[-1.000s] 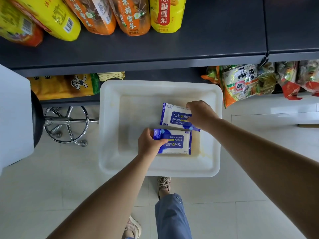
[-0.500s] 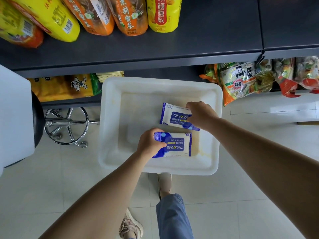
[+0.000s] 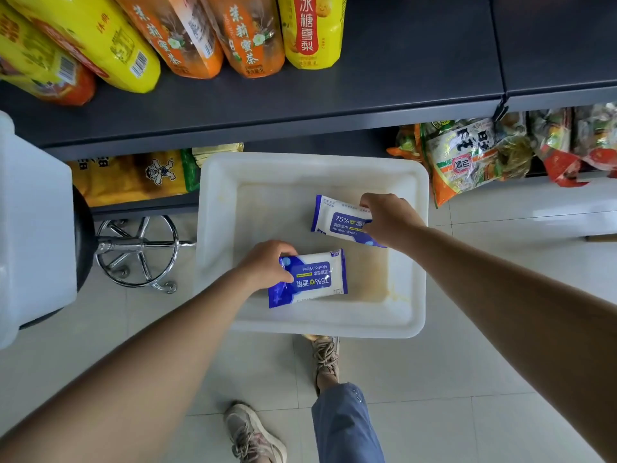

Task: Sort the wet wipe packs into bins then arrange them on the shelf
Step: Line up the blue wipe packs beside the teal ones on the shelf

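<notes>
Two wet wipe packs are counted inside one white bin (image 3: 414, 248). The near pack (image 3: 312, 279) is gripped at its left end by the left hand (image 3: 267, 265); the far pack (image 3: 337, 217) is pinched at its right end by the right hand (image 3: 389, 218).

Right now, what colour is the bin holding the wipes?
White bin, with yellowish staining inside; head view.

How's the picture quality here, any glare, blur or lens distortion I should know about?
Head view: daylight is soft and even; mild glare on the floor tiles at right; wide-angle bending curves the shelf edge and stretches both forearms; print on the wipe packs stays sharp and readable.
</notes>
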{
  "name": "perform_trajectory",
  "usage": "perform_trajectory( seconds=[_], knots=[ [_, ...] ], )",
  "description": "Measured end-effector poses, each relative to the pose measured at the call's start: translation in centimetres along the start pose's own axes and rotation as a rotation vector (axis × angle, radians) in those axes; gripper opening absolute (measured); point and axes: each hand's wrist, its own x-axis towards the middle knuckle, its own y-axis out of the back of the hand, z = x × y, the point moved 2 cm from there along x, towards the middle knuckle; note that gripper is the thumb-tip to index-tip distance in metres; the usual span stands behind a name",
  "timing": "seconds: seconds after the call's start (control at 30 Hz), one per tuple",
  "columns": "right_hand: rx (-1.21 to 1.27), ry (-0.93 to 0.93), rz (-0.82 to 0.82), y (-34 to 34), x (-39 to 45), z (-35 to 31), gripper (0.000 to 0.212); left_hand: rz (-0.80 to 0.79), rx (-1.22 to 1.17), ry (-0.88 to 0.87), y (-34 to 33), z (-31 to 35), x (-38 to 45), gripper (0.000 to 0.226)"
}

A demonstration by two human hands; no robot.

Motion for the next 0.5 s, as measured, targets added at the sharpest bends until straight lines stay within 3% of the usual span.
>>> perform_trajectory(
  seconds=[0.13, 0.5],
  knots=[
    [0.035, -0.001, -0.014, 0.1, -0.3, 0.0, 0.033, -0.024, 0.108, -0.028, 0.0, 1.7, 0.1, 0.016],
    [0.239, -0.064, 0.037, 2.7, -3.9, -0.8, 0.036, 0.181, -0.003, -0.077, 2.3, 3.3, -3.9, 0.016]
  ],
)
